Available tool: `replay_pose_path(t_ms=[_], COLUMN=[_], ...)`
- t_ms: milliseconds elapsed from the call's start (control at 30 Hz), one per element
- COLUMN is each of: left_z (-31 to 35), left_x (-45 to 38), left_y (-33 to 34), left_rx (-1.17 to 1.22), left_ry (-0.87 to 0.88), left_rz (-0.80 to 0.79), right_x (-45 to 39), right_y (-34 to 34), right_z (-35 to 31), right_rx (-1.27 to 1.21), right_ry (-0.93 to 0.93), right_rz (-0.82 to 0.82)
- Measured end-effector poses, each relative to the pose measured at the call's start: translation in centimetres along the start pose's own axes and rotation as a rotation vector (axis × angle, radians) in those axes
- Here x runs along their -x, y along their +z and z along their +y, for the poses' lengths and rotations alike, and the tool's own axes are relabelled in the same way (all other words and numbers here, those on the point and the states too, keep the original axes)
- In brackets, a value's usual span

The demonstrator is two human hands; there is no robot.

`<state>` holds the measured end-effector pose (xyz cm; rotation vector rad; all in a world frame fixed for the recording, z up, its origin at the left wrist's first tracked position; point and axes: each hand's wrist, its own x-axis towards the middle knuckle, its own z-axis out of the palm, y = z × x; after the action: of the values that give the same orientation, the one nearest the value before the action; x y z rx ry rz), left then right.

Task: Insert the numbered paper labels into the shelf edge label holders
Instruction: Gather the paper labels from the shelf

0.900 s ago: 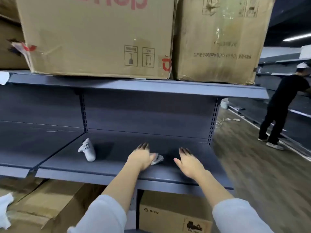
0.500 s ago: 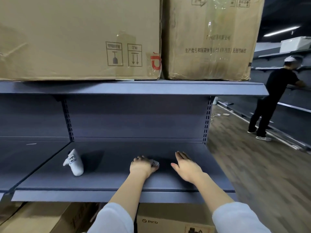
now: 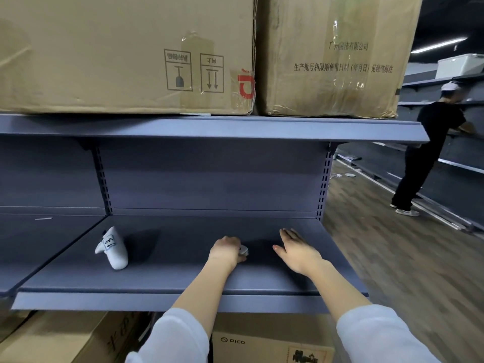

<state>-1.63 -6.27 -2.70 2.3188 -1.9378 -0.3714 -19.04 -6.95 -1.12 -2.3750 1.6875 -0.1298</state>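
Head view looks down onto a grey lower shelf [image 3: 183, 273], the landmark for everything else. Toward the left part of that shelf a white controller [image 3: 113, 248] with a small handwritten sticker lies tilted on the surface, well apart from both hands. Near the shelf's middle, the left hand [image 3: 225, 249] rests on the surface with its fingers [image 3: 231, 241] curled over a small stack of paper labels [image 3: 243, 250], of which only a pale corner shows at the hand's right side; any numbers on them are too small to read. Just right of that, the right hand [image 3: 297, 251] lies flat on the shelf, fingers straight and together, holding nothing, apart from the labels. Along the shelf's front runs the grey label holder strip [image 3: 104, 301]. Above the shelf, two large cardboard boxes [image 3: 125, 53] sit on the upper shelf [image 3: 209, 128]. Below it stands a box marked PICO [image 3: 262, 344]. Far right of the shelf, a person in black [image 3: 432, 142] stands in the aisle at other shelving.
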Motion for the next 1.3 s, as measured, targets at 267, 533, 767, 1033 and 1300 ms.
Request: replay_pose_path(t_ms=[267,533,767,1033,1300], left_z=[0.0,-0.4,0.1,-2.4,-9.4], left_x=[-0.3,0.0,0.4,1.0,2.6], left_y=[-0.2,-0.4,-1.8,-4.4,-6.2], left_rx=[0.016,0.037,-0.046,-0.001,-0.066], left_ry=[0.017,0.042,0.039,0.01,-0.043], left_rz=[-0.02,-0.027,-0.04,-0.004,0.018], right_x=[-0.1,-0.4,-0.6,-1.6,-3.1], right_y=[0.2,0.3,0.4,0.2,0.9], right_z=[-0.4,-0.5,-0.9,-2.4,-7.6], right_rx=[0.01,0.021,0.026,0.032,0.065], right_ry=[-0.006,0.004,-0.015,-0.122,-0.289], right_rz=[-0.001,-0.009,-0.004,-0.071,-0.225])
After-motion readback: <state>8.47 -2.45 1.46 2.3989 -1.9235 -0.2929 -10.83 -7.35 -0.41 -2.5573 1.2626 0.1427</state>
